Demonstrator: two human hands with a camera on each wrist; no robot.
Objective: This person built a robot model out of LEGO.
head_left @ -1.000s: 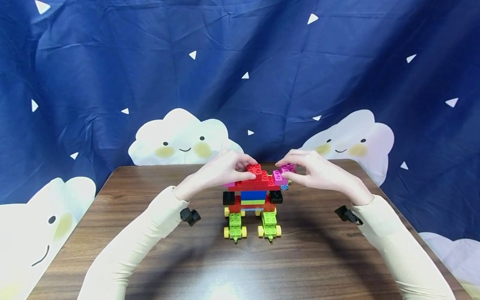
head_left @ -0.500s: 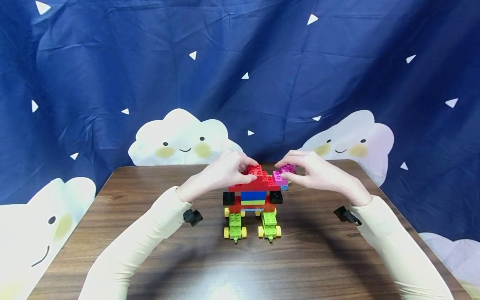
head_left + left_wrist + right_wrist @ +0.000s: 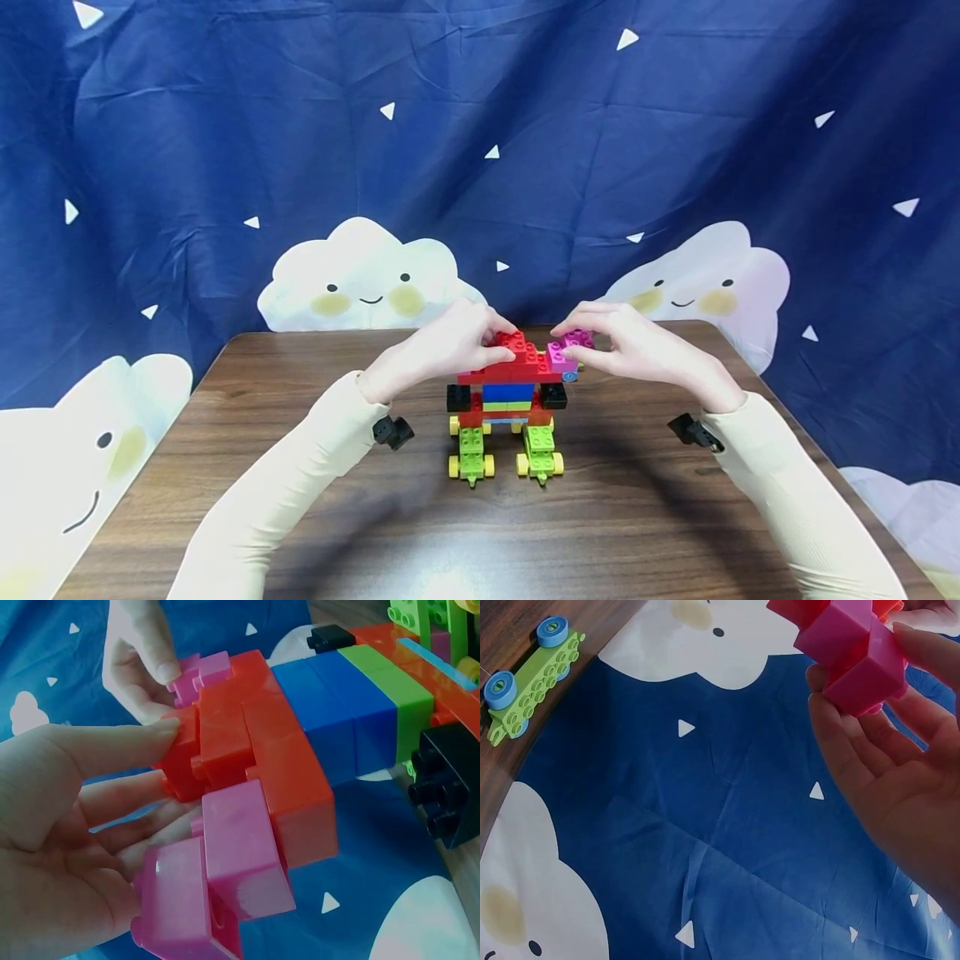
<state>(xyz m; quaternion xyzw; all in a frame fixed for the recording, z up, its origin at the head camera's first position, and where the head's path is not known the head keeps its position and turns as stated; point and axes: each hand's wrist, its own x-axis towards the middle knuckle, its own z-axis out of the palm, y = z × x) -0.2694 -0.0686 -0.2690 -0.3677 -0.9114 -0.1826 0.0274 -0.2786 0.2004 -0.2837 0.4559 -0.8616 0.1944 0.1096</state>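
A figure of toy building bricks stands on two lime-green bases [image 3: 471,454] with yellow wheels. Its upper part is a row of stepped red bricks [image 3: 266,750] above blue bricks [image 3: 508,392]. My left hand [image 3: 450,342] pinches the small top red brick [image 3: 180,750] between thumb and fingers. Two pink bricks [image 3: 251,851] step up beside the left palm. At the other end, my right hand [image 3: 633,343] grips the stepped pink bricks [image 3: 870,671], its thumb on one side and fingers on the other.
Black bricks [image 3: 553,396] stick out from both sides of the figure. A lime-green base with blue wheels [image 3: 536,682] lies on the wooden table [image 3: 300,392], seen in the right wrist view. Behind the table hangs a blue cloth [image 3: 480,125] with cloud prints.
My left wrist and forearm have shifted slightly to the right, while the fingers stay at the top red brick. The right hand keeps its hold and the figure's base stays in place.
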